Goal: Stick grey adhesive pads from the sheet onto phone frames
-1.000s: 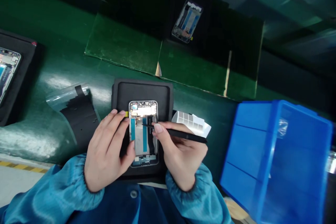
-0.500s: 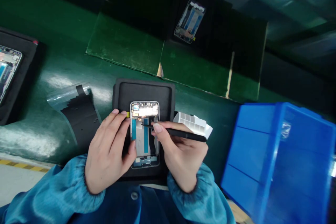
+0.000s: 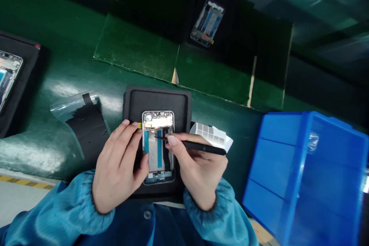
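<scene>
A bare right hand (image 3: 198,169) pinches slim black tweezers (image 3: 204,148) over an opened, silver-rimmed phone (image 3: 153,157). The bare left hand (image 3: 117,167), its fingers loosely spread, touches the phone's edge.

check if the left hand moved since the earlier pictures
No: judged against the black tray, the left hand has kept its place, with no visible shift any way.

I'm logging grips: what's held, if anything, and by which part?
The right hand holds a black tool near its tip; the left hand touches the phone at its left edge.
</scene>
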### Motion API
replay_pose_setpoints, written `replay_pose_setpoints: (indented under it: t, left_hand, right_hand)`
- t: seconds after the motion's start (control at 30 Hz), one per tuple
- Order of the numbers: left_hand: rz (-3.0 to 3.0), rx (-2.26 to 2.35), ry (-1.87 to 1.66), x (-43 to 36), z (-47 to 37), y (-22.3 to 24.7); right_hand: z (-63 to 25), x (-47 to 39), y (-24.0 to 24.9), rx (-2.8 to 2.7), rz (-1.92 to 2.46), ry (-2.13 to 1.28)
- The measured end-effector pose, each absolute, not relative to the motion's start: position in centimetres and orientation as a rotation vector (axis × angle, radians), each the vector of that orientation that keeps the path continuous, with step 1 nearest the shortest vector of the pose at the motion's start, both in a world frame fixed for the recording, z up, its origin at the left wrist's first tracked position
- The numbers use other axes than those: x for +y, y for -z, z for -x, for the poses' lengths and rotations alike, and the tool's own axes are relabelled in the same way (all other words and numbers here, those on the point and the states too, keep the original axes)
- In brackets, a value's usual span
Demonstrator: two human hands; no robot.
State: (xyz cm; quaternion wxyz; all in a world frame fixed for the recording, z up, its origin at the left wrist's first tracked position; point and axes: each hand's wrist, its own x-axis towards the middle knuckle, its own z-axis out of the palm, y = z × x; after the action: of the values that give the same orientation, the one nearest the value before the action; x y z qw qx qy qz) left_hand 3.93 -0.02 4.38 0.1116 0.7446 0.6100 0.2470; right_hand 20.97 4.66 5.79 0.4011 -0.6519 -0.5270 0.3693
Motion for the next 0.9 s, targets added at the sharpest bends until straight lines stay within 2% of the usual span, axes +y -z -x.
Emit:
replay_pose_setpoints:
  t: [0.9]
  left_hand:
    - [-2.216,1.789,-0.716,-0.08,-3.92,-4.39]
  right_hand:
    - [-20.86,4.8,-5.86,-1.332,1.639,-0.94]
